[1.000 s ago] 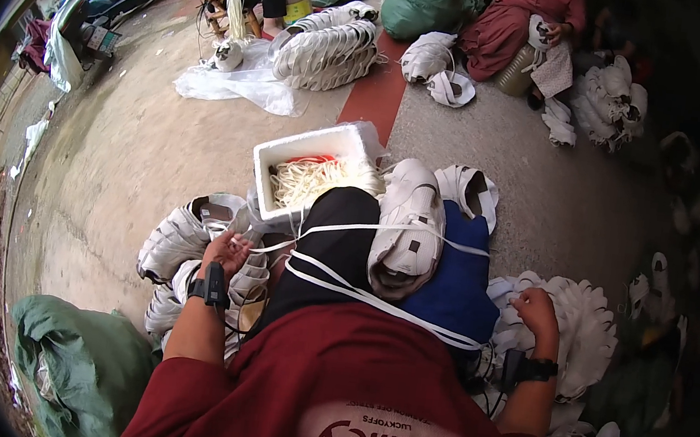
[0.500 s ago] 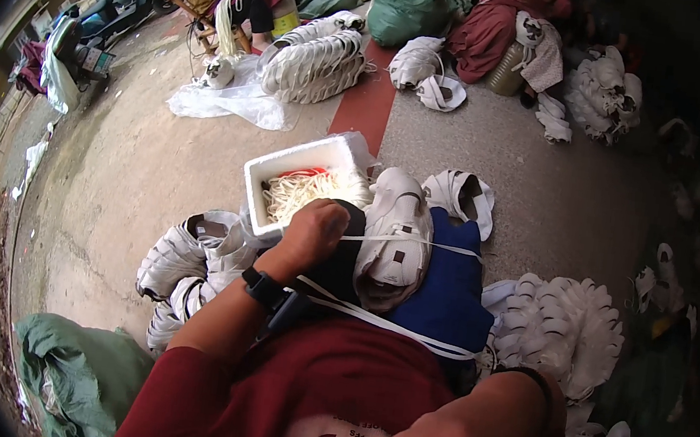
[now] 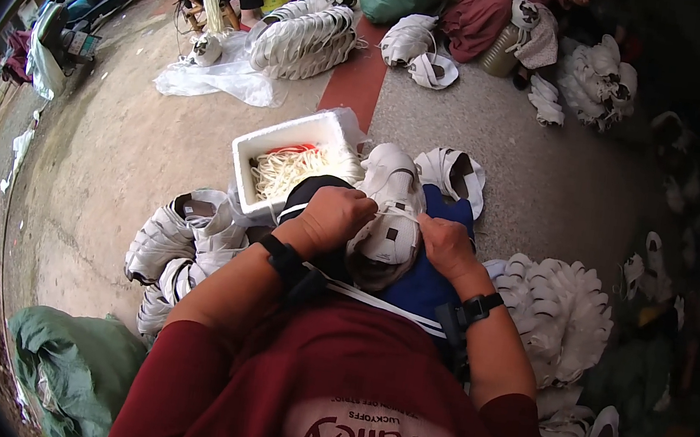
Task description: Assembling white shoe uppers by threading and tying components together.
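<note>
A white shoe upper (image 3: 390,175) lies on my lap, its toe pointing away from me. A thin white shoelace (image 3: 399,214) crosses its lacing area. My left hand (image 3: 338,219) is closed at the left edge of the upper, pinching the lace. On the other side my right hand (image 3: 449,246) is closed too, thumb and finger on the lace close to the upper. Blue cloth (image 3: 420,284) covers my lap under it. White lace strands also run across the lap near my shirt.
Ahead on the left stands a white foam box (image 3: 245,162) of cream laces. Stacked white uppers lie left (image 3: 168,240) and right (image 3: 556,318), with another upper (image 3: 453,179) beyond my lap. A green sack (image 3: 74,368) sits lower left. Other people work farther off.
My right hand has come from low in front of my chest up to the upper's right side. The left hand has moved in closer to the upper. The whole view has shifted slightly.
</note>
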Available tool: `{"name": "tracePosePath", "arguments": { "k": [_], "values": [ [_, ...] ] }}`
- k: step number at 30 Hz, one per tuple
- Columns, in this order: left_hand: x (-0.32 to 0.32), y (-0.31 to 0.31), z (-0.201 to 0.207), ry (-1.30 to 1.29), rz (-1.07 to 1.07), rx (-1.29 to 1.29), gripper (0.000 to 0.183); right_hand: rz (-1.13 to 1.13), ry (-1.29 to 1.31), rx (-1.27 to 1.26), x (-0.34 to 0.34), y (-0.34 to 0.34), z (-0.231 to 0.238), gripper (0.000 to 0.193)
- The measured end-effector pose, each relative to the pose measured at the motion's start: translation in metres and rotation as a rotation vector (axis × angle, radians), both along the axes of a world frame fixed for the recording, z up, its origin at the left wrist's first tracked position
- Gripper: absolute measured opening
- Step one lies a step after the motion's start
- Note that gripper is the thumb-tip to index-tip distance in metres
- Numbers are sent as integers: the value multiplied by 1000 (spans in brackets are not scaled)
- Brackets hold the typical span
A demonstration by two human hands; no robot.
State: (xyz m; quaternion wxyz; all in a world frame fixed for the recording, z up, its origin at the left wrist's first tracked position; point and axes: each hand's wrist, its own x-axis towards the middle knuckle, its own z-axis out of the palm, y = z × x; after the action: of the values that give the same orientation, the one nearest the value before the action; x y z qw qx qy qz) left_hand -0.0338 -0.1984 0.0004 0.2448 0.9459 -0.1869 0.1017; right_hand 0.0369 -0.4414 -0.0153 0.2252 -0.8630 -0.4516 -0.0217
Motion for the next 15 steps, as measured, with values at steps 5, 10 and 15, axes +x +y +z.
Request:
{"name": "tracePosePath", "arguments": {
  "k": [5,10,15],
  "values": [
    [-2,3,-13,-35,-12,42,3,-21,-155,25,7,-8,-3,4],
    [-9,32,-20,164,90,-283,7,-81,-50,87,2,-52,8,2],
    [-48,125,-36,425,317,-565,4,-471,49,77,0,-175,-5,9]
  ]
}}
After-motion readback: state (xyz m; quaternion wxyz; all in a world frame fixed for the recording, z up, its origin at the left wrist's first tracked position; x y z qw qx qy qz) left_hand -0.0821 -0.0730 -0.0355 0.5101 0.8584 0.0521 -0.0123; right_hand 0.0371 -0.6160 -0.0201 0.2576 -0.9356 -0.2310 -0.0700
